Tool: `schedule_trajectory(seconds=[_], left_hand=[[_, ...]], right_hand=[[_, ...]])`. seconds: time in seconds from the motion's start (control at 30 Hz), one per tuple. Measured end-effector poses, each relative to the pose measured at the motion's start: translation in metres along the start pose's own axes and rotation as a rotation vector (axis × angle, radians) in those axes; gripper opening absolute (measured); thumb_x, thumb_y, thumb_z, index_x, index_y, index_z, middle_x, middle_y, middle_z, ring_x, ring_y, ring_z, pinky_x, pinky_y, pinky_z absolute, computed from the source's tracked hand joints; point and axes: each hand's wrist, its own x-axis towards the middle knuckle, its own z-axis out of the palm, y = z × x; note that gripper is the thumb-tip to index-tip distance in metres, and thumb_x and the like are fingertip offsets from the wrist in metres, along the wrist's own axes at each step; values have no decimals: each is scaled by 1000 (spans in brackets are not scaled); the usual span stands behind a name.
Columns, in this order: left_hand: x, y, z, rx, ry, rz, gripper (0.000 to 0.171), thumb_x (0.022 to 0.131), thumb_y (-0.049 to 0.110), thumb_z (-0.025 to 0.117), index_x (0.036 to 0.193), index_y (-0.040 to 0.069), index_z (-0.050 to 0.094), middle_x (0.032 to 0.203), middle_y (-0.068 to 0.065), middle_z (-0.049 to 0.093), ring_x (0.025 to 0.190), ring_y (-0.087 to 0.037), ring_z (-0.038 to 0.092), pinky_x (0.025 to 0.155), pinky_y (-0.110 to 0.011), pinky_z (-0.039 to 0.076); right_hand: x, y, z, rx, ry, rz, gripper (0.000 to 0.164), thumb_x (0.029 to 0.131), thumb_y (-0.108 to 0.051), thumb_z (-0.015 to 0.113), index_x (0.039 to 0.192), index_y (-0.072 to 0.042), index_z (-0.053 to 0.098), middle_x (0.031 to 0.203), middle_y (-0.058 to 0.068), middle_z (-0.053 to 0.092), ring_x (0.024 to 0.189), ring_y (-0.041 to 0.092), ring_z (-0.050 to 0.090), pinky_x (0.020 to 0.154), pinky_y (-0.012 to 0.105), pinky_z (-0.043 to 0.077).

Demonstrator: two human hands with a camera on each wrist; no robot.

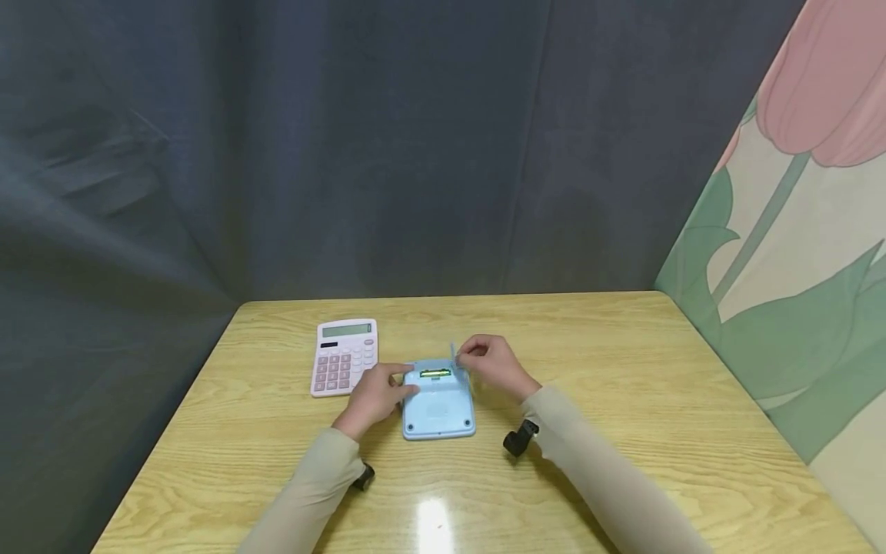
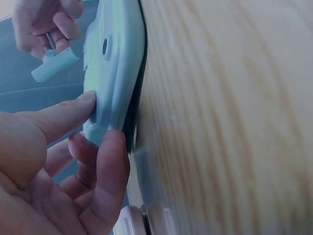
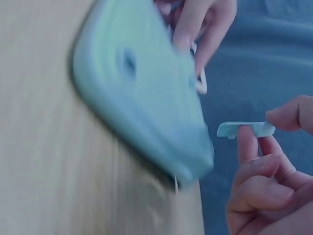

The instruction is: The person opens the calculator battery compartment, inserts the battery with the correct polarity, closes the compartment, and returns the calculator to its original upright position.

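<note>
A light blue calculator [image 1: 438,412] lies face down on the table, its back toward me. In its uncovered battery compartment sits a yellow-green battery [image 1: 436,373]. My left hand [image 1: 376,396] grips the calculator's left edge; in the left wrist view the thumb [image 2: 73,113] presses on the back while a finger rests along the side. Just off the upper right corner, my right hand [image 1: 494,368] pinches a small light blue battery cover [image 3: 230,129] between thumb and fingertips. The cover is raised, apart from the calculator.
A pink calculator [image 1: 339,369] lies face up to the left, close beside my left hand. The wooden table [image 1: 588,369] ends at a dark curtain [image 1: 443,154] behind. A flower-patterned cloth [image 1: 796,269] borders the right side. Each wrist carries a black camera mount [image 1: 521,438].
</note>
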Motion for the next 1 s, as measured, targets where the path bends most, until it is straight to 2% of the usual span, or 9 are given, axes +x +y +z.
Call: schedule_trajectory(seconds=[0.13,0.23,0.27,0.4,0.53,0.63,0.77,0.9,1.0], left_hand=[[1,1,2,11,0,14,44,92,25,74,133,12,66,52,-1,51,42,-11,45,41,-25,35],[1,2,4,20,4,17,44,91,26,75,132,13,67,52,-1,52,42,-11,44,42,-25,35],[1,2,5,23,6,16,44,91,26,75,132,13,67,53,-1,52,43,-11,44,42,-25,35],[0,3,6,39,3,22,44,91,26,75,131,13,67,53,0,51,44,-11,44,43,-26,35],[-1,4,6,46,2,16,43,91,26,75,132,13,67,53,0,50,45,-11,43,44,-25,34],[-2,4,6,54,5,27,44,91,26,75,132,12,67,53,1,50,45,-11,43,44,-25,34],[-2,4,6,58,12,40,44,91,26,75,132,12,67,54,1,50,45,-11,42,44,-26,34],[-2,5,7,56,15,34,44,91,26,75,132,12,67,54,1,50,46,-11,42,45,-25,34],[-2,5,7,60,12,25,43,91,26,75,132,13,67,54,1,50,46,-11,43,44,-25,34]], right_hand=[[-7,-2,7,138,-41,91,7,93,-11,66,93,-5,69,87,6,73,64,14,52,59,25,43],[-10,0,12,151,-43,94,5,91,-10,67,92,-5,67,83,6,71,59,12,46,54,24,40],[-11,2,13,147,-41,81,6,90,-9,67,93,-5,66,83,6,70,60,11,49,55,24,41],[-13,8,15,39,-45,-31,24,88,-7,71,110,-4,62,82,3,70,71,12,60,63,25,46],[-15,12,14,-138,-68,-176,46,88,-8,72,132,-6,58,83,-1,71,68,14,60,62,26,48],[-15,11,12,-242,-80,-253,34,89,-10,71,123,-7,66,85,-2,70,67,12,58,60,25,48],[-16,9,10,-311,-88,-280,11,90,-8,72,100,-10,75,89,-2,70,68,10,56,60,24,48],[-17,6,10,-350,-83,-265,9,88,-5,73,96,-9,75,91,0,70,68,10,55,59,24,48],[-17,4,11,-380,-74,-256,16,87,-2,75,103,-5,75,92,3,70,69,9,55,60,22,48]])
